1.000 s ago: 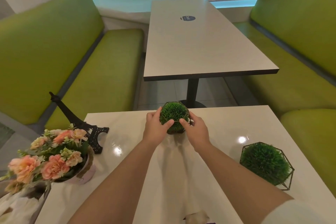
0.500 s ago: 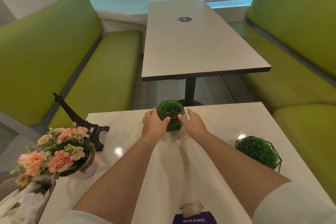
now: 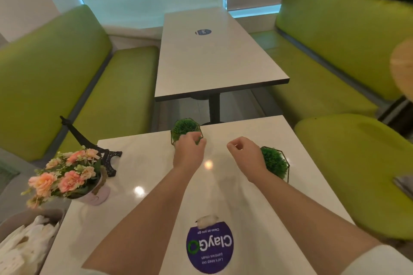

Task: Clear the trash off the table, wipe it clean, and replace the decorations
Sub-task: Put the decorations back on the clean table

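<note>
The person is reaching both forearms over the white counter (image 3: 143, 163). The left hand (image 3: 188, 149) is resting at the near side of the grass ball in a wire frame (image 3: 184, 128), which is standing at the far edge of the counter, at about 12 o'clock; the fingers are bending toward it, but whether they are gripping the frame cannot be told. The right hand (image 3: 243, 154) is hanging above the counter with loosely curled fingers, holding nothing. Just behind its wrist, at about 2 o'clock, a second grass ball (image 3: 276, 164) is sitting near the right edge. At 9 o'clock the flower pot (image 3: 67, 176) is standing beside the black tower figure (image 3: 93, 143), which is leaning over the left edge. At 6 o'clock a purple round sticker (image 3: 210, 250) is lying, with a small crumpled white piece (image 3: 206, 221) touching its far rim.
</note>
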